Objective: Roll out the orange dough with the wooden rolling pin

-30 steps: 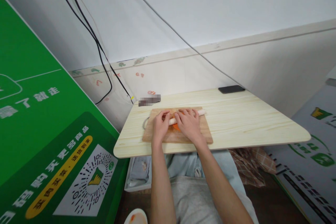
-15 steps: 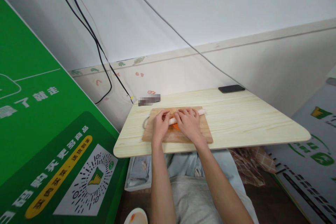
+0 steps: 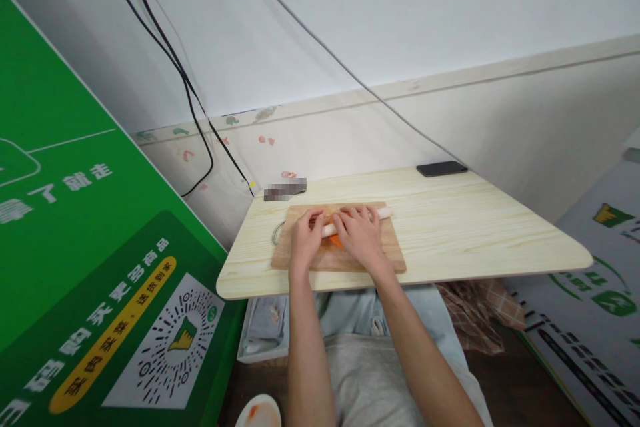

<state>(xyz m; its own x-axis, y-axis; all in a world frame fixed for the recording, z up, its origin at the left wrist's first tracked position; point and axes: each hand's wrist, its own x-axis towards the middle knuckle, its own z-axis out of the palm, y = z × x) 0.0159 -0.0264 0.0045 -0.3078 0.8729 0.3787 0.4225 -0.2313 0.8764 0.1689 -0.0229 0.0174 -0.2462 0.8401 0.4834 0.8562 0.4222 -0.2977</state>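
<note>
Both hands rest on a pale rolling pin (image 3: 329, 230) that lies slantwise across a wooden cutting board (image 3: 395, 247). My left hand (image 3: 306, 233) curls its fingers over the pin's left part. Over the middle and right part is my right hand (image 3: 361, 233), its fingers bent round the pin, whose right end sticks out past them. Beneath the pin an orange, flat piece (image 3: 336, 241) shows between the hands; its kind I cannot make out. The board has a metal ring handle (image 3: 277, 233) on its left side.
The board lies on a light wood-grain table (image 3: 480, 227) against the wall. A black phone (image 3: 442, 169) and a blurred-out dark object (image 3: 285, 189) lie at its back. Cables hang at the left. Below are a white bin (image 3: 264, 330) and a stained white dish (image 3: 259, 411).
</note>
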